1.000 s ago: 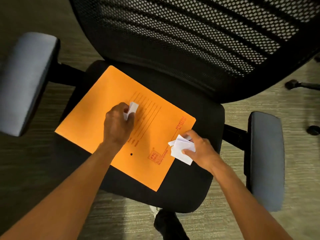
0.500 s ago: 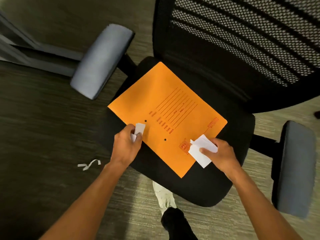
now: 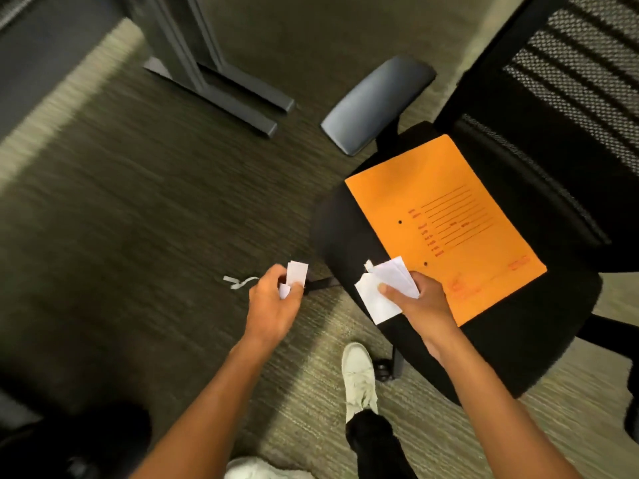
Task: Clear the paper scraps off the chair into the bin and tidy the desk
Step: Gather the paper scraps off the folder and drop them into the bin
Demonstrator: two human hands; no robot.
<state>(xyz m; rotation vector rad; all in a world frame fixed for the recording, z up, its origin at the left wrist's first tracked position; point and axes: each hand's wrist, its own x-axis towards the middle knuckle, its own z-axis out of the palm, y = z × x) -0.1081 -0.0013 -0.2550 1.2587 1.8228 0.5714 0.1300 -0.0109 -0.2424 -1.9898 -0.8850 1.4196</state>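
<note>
Your left hand [image 3: 273, 302] pinches small scraps [image 3: 295, 276]; your right hand [image 3: 420, 300] grips a bigger bundle [image 3: 377, 293] at the chair's [image 3: 349, 229] seven o'clock. Hold tight; collect the floor strip [image 3: 239, 281] at nine o'clock.

An office workspace, seen from above.

A black mesh-backed swivel chair [image 3: 553, 140] with grey padded armrests [image 3: 377, 102] stands on low-pile grey-green striped carpet [image 3: 138, 219]. An orange card file folder with printed form lines [image 3: 446, 226] lies on its seat, and the grey metal feet of a desk frame [image 3: 228, 95] rest on the far left floor.
</note>
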